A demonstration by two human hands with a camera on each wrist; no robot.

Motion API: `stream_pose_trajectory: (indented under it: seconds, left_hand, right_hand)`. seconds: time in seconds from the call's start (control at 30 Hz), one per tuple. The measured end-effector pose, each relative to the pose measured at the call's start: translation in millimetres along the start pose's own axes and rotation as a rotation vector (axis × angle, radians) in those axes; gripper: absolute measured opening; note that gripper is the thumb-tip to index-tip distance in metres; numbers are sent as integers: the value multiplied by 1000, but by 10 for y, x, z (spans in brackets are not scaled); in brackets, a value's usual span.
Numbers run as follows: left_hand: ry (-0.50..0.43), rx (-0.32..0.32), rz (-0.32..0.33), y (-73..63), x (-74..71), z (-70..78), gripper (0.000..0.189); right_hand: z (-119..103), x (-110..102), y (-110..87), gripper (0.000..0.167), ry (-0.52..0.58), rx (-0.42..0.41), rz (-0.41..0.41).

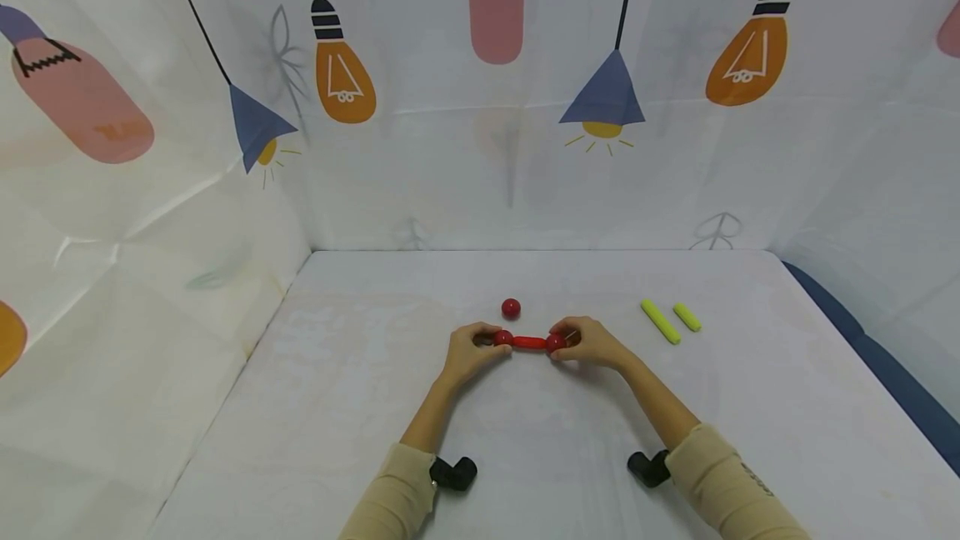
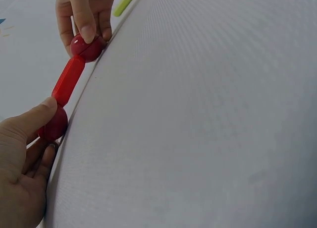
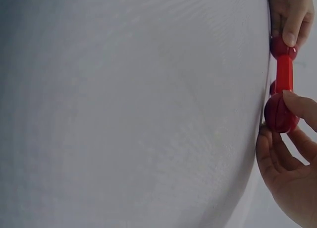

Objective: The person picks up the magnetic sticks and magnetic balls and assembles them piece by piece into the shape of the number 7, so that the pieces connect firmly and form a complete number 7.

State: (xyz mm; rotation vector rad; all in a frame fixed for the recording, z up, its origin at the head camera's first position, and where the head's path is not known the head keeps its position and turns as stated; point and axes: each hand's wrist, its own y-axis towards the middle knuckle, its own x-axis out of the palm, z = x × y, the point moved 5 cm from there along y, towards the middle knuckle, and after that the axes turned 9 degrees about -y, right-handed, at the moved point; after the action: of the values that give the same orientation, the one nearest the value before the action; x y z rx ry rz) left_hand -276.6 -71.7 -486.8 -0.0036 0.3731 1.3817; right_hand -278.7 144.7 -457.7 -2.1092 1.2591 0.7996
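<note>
My left hand [image 1: 472, 348] pinches a dark red ball [image 1: 503, 338] between thumb and fingers. A second dark red ball [image 1: 556, 343] is pinched the same way by my right hand [image 1: 592, 342]. Between the two balls runs a bright red rod [image 1: 529, 343], its ends meeting them so that the three pieces form a dumbbell shape. In the left wrist view the rod [image 2: 68, 81] looks faceted, and the left thumb lies over the joint at its near end. The right wrist view shows a seam line around the ball [image 3: 281, 114] in the right hand.
Just beyond the hands a loose dark red ball [image 1: 511, 308] rests on the white table [image 1: 375, 298]. Off to the right lie a longer yellow-green rod [image 1: 661, 322] and a shorter one [image 1: 687, 317]. A white printed curtain [image 1: 450, 173] stands behind the table.
</note>
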Motion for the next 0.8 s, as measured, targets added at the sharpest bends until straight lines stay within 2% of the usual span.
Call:
stream_pose_trajectory:
  seconds: [0.43, 0.57, 0.8]
  left_hand:
    - [1, 0, 1, 5, 4, 3, 35]
    - [3, 19, 2, 3, 2, 16, 34]
    - [-3, 51, 5, 4, 4, 10, 34]
  right_hand:
    - [72, -42, -13, 36, -14, -56, 7]
    - [64, -67, -30, 38, -24, -81, -12]
    - [65, -107, -36, 39, -16, -77, -45]
